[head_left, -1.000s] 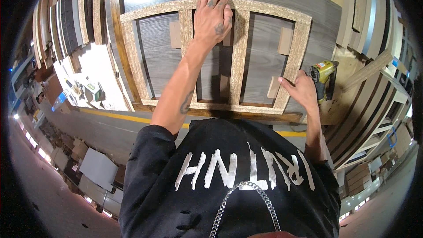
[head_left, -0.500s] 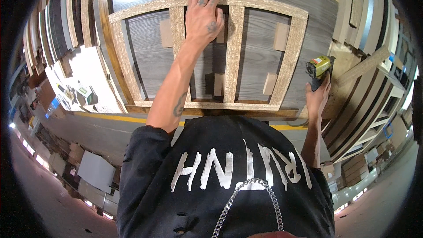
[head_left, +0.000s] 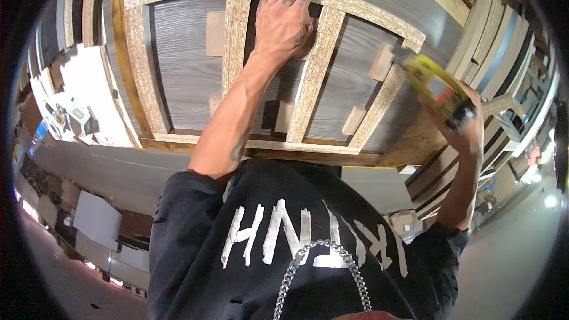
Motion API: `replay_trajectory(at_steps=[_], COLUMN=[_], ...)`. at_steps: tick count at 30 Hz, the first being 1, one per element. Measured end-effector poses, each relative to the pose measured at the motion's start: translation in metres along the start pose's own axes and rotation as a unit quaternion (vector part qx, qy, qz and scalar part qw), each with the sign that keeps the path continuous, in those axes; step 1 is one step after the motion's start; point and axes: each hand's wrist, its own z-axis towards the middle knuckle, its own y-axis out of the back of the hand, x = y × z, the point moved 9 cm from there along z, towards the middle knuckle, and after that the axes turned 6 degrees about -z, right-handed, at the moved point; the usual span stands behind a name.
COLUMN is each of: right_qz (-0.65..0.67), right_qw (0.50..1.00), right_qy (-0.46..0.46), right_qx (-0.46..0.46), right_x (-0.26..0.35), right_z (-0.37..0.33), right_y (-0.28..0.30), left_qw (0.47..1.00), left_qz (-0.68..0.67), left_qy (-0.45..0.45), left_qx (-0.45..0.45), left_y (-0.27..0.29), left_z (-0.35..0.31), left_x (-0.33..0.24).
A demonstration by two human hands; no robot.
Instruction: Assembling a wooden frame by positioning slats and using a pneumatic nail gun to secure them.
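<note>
A ladder-like wooden frame point(head_left: 326, 65) of pale, rough-faced strips lies on a grey wood-grain panel point(head_left: 189, 65). My left hand point(head_left: 285, 15) reaches across it, with the fingers bent over the far rail, gripping it. In my right hand point(head_left: 459, 120) is a yellow-and-black pistol-grip power tool point(head_left: 431, 83). Its dark nose points toward the frame's far right corner, and motion smears its outline, so I cannot tell if it touches. Small wooden blocks point(head_left: 382, 62) sit against the strips inside the frame. My left forearm hides part of the frame's left half.
Stacks of edge-on boards point(head_left: 489, 35) stand at the right, and more boards point(head_left: 93, 6) at the far left. A white surface point(head_left: 86, 92) on the left carries small items and a bottle point(head_left: 38, 137). A brown wooden strip point(head_left: 127, 59) borders the panel's left side.
My right hand has lifted the power tool and swung its nose left to the frame's right side. My left hand stays on the far rail. The whole view has shifted and tilted slightly.
</note>
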Motion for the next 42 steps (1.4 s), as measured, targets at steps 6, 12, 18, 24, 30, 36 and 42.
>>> replay_trajectory(at_steps=[6,12,18,24,30,36,42], right_qz=[-0.005,-0.052,-0.064,-0.092,-0.088,-0.110,-0.109], right_qw=[0.987,0.989,0.988,0.989,0.990,0.987,0.986], right_qy=[0.160,0.126,0.138,0.099,0.068,0.092,0.126], right_qx=[-0.002,0.055,-0.008,0.055,0.090,0.065,0.034], right_x=[0.090,0.091,0.102,0.096,0.097,0.102,0.103], right_z=[0.071,0.093,0.093,0.098,0.097,0.103,0.098], right_y=[-0.004,-0.023,-0.014,-0.022,-0.024,-0.022,-0.022], left_qw=[0.999,0.998,0.999,0.998,0.998,0.997,0.997], left_qz=[-0.040,-0.057,-0.048,-0.047,-0.052,-0.057,-0.066], left_qy=[0.010,0.016,0.017,0.022,0.029,0.029,0.021], left_qx=[0.033,0.013,0.019,0.031,0.030,0.035,0.021], left_y=[-0.002,-0.006,-0.007,-0.008,-0.011,-0.013,-0.009], left_z=[0.004,0.001,0.000,0.000,-0.002,-0.001,0.000], left_x=[-0.006,0.000,0.001,0.000,0.005,0.005,0.001])
